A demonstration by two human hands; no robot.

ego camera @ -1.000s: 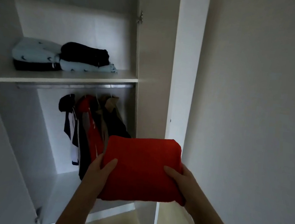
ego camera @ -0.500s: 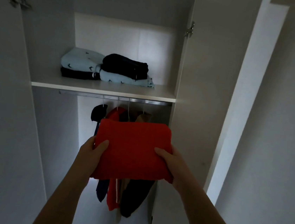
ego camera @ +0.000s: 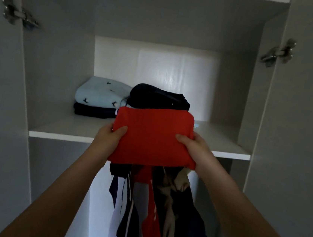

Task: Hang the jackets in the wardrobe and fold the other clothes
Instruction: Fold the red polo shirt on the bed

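Since the earlier frame the folded red garment [ego camera: 153, 135] had come up from in front of the hanging jackets [ego camera: 160, 212] to the level of the shelf [ego camera: 68, 128]. At the centre of the frame both hands held it by its sides. The grip of the left hand [ego camera: 110, 138] was clenched on the left edge, thumb on top and fingers hidden below. The grip of the right hand [ego camera: 193, 149] grasped the right edge in the same way. The near part of the garment covered the front edge of the shelf and the tops of the jackets, which hung in the lower centre in dark blue, red, white and beige. It was not possible to tell if the garment touched the shelf. Behind it, at the centre, lay a black folded garment [ego camera: 159, 99]. Just to its left a light blue folded garment [ego camera: 101, 94] with small dark marks lay on a dark folded one [ego camera: 94, 111]. Metal hinges sat in the upper left [ego camera: 17, 13] and upper right [ego camera: 278, 53] of the frame.
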